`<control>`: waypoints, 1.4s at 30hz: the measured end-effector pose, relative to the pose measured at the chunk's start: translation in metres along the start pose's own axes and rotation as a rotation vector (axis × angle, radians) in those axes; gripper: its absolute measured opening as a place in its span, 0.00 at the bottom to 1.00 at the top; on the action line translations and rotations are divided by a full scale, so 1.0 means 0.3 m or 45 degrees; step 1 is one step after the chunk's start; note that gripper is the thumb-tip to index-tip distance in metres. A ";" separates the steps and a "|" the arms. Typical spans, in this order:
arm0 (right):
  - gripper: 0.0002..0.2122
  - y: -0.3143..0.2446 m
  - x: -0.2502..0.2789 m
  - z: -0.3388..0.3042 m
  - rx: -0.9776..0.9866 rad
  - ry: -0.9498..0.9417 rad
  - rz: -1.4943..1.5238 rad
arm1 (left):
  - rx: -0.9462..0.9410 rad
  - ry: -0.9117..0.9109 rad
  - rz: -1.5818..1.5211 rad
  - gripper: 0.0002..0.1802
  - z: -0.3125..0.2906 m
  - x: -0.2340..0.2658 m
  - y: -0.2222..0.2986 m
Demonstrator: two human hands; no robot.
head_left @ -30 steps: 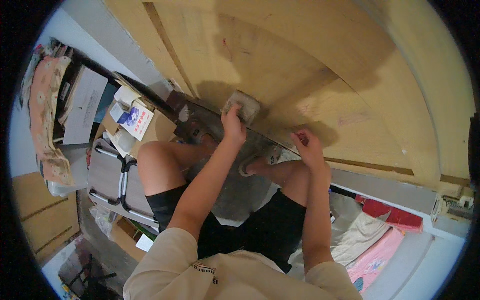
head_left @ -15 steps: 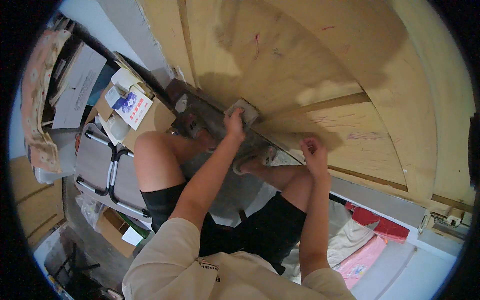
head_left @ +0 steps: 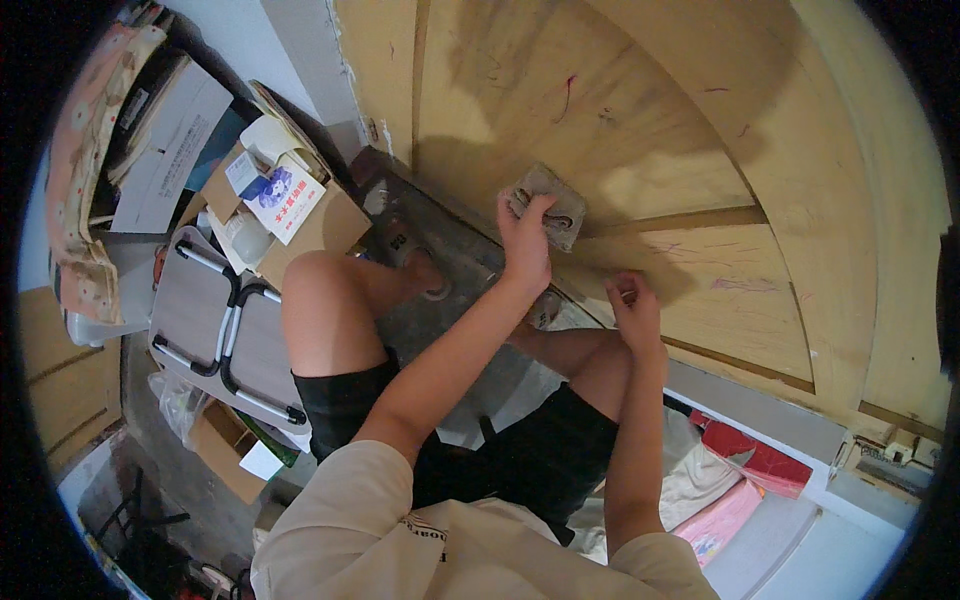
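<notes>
My left hand [head_left: 526, 238] grips a folded grey-brown cloth [head_left: 556, 228], its layers showing at the fold. The cloth is close to the lower part of a yellowish wooden door [head_left: 620, 120]; whether it touches the wood I cannot tell. To its right, my right hand [head_left: 636, 308] is near the door's lower panel with fingers curled together. Anything between those fingers is too small or hidden to name. Purple and reddish scribbles [head_left: 742, 285] mark the panel beyond my right hand, and a dark red stroke [head_left: 569, 92] runs higher up.
An open cardboard box [head_left: 325, 235] filled with small packages stands at the left. Beside it leans a folded table [head_left: 195, 310] with metal legs. A white carton [head_left: 170, 160] is farther left. Pink and white cloths [head_left: 715, 520] lie at the lower right, near a red item [head_left: 755, 460].
My left hand has moved right and slightly up along the door with the cloth, which now shows its folded edge. My right hand has stayed nearly in place. The view has shifted a little.
</notes>
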State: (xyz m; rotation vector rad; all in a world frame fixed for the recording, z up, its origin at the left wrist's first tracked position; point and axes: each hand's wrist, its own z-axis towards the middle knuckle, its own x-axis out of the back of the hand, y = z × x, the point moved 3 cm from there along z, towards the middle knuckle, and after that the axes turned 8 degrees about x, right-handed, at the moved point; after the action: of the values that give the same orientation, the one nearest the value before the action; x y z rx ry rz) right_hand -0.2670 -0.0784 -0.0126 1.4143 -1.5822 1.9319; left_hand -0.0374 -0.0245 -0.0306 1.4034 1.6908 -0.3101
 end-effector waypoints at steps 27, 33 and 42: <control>0.10 0.014 0.016 0.005 -0.028 -0.067 0.015 | 0.045 0.337 -0.052 0.12 0.429 0.434 -0.289; 0.10 0.008 0.019 0.011 -0.045 -0.094 -0.028 | 0.081 0.508 0.121 0.16 0.581 0.671 -0.356; 0.12 0.022 0.024 0.002 -0.035 -0.091 0.002 | 0.029 0.596 0.308 0.19 0.408 0.524 -0.256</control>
State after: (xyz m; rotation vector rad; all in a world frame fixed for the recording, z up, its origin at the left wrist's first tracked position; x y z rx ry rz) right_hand -0.2750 -0.0838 -0.0110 1.4872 -1.6352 1.8723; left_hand -0.0423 -0.0282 -0.2440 1.7756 1.8566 0.1493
